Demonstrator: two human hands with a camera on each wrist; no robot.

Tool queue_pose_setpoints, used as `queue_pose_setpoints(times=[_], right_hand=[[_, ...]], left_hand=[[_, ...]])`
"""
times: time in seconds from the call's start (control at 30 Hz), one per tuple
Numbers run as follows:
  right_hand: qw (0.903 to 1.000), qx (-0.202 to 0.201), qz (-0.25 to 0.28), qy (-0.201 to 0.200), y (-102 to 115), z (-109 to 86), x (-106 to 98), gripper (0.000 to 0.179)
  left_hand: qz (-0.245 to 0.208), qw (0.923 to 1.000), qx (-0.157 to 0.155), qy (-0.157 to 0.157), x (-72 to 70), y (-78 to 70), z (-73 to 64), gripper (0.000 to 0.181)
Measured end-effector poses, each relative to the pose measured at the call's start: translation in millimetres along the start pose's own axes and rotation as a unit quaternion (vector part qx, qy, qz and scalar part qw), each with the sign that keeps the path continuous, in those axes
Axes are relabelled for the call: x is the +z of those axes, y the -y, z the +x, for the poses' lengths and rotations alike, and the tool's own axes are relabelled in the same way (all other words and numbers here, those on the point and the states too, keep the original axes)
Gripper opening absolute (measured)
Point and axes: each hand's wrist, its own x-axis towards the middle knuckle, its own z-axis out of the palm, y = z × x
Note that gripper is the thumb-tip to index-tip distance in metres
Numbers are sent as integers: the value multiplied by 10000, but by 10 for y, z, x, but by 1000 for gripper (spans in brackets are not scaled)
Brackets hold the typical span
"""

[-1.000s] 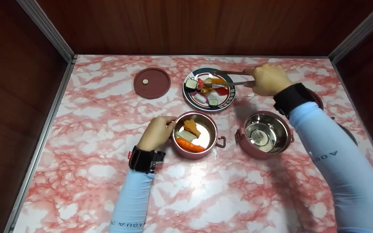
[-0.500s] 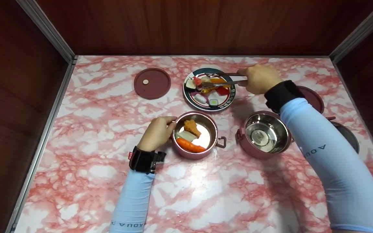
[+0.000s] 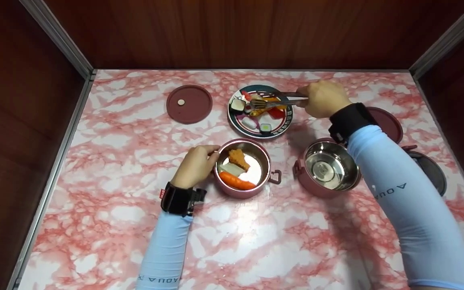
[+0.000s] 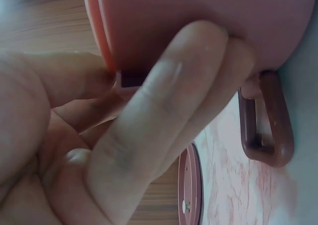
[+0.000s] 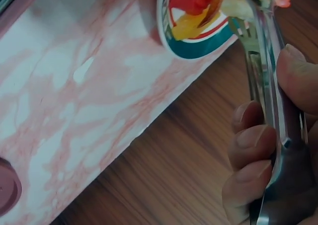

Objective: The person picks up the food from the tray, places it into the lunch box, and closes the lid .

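In the head view my left hand (image 3: 195, 163) grips the left handle side of a pink pot (image 3: 243, 192). The left wrist view shows its thumb at the handle and fingers against the pot wall (image 4: 174, 6). Inside the pot lie an orange carrot-like piece (image 3: 237, 181), a pale green piece (image 3: 232, 168) and a brown fried drumstick-like piece (image 3: 238, 159). My right hand (image 3: 326, 98) holds metal food tongs (image 3: 286, 102) with fork-like ends over a dark-rimmed plate (image 3: 252, 134) of toy food. A pale piece seems to lie between the tong ends; contact is unclear.
A second pink pot (image 3: 326, 169) with a bare steel inside stands at the right, below the right forearm. One dark red lid (image 3: 195, 108) lies back left; another (image 3: 389, 125) lies behind the right wrist. A dark round pan (image 3: 431, 173) is partly behind the right arm.
My right hand has moved a little left with the tongs, and the tong arms have come closer together. A red-pink piece on the plate has shifted slightly. The left hand and its pot stay put.
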Motion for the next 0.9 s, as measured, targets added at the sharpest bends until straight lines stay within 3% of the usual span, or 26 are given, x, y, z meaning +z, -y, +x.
queue_pose_setpoints(times=[0.17, 0.4, 0.73, 0.9], right_hand=[[9996, 203, 168, 47, 21, -40, -15, 15], [9997, 192, 166, 21, 22, -81, -58, 12], [9976, 517, -46, 456, 91, -51, -82, 19], [9983, 477, -82, 309, 79, -37, -31, 19]], left_hand=[[-54, 9999, -92, 46, 4, -12, 3, 30], [10, 10000, -49, 11, 1, 2, 4, 29], [34, 9999, -124, 32, 5, -9, 11, 30], [48, 9999, -103, 29, -3, -10, 15, 30]])
